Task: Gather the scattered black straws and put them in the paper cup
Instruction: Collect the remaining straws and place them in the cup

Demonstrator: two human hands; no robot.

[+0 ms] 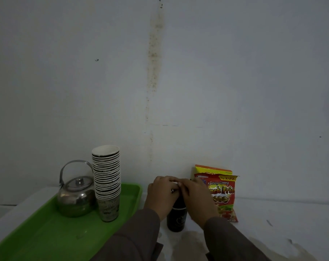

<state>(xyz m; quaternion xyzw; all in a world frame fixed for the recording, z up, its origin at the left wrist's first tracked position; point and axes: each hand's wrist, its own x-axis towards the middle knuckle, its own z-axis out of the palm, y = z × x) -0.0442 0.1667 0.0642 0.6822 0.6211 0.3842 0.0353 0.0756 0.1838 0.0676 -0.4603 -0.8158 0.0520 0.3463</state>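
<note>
Far left: green tray (47,234) bearing steel kettle (76,198) and stack of paper cups (107,181). Centre: left hand (162,193) and right hand (195,196) together over dark paper cup (177,217) on counter (282,223), fingers curled; black straws mostly hidden, grip unclear. Right: snack packets (225,194) against wall.

A single head-worn wide-angle camera looks forward and only slightly down, so the pale stained wall (235,72) fills most of the view. The white bench (273,223) lies close below along the bottom edge, seen from just behind both sleeved forearms.
</note>
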